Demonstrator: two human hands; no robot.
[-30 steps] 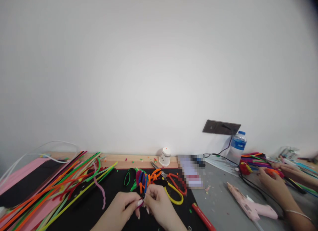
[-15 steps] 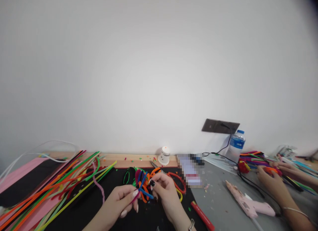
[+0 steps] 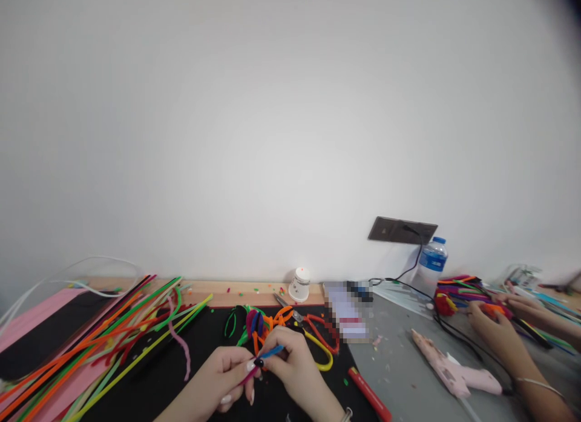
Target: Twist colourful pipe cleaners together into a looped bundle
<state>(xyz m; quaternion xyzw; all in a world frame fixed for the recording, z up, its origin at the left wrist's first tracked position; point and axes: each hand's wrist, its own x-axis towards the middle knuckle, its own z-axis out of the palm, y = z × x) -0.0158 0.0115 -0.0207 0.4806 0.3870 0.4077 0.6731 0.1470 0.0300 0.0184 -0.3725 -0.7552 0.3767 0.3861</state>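
My left hand (image 3: 227, 373) is closed in a pinch on a magenta pipe cleaner (image 3: 247, 376). My right hand (image 3: 293, 364) meets it fingertip to fingertip, pinching a blue pipe cleaner (image 3: 272, 352) where the two colours come together; the exact join is hidden by the fingers. Just behind the hands, a bunch of bent orange, purple and blue pipe cleaners (image 3: 255, 322) lies on the black mat (image 3: 149, 392). Green pipe-cleaner loops (image 3: 231, 323) rest to its left. Scissors with a yellow and a red handle (image 3: 324, 362) lie beyond my right hand.
Long coloured pipe cleaners (image 3: 104, 337) spread over the left side. At the back stands a paper cup (image 3: 299, 284). To the right are a red tube-like item (image 3: 370, 395), a pink glue gun (image 3: 454, 370), a bottle (image 3: 433, 264) and another person's hands (image 3: 494, 331).
My right hand has moved left and down, its fingers now meeting my left fingertips. The blue pipe cleaner's upright end has folded down, and more of the scissors shows.
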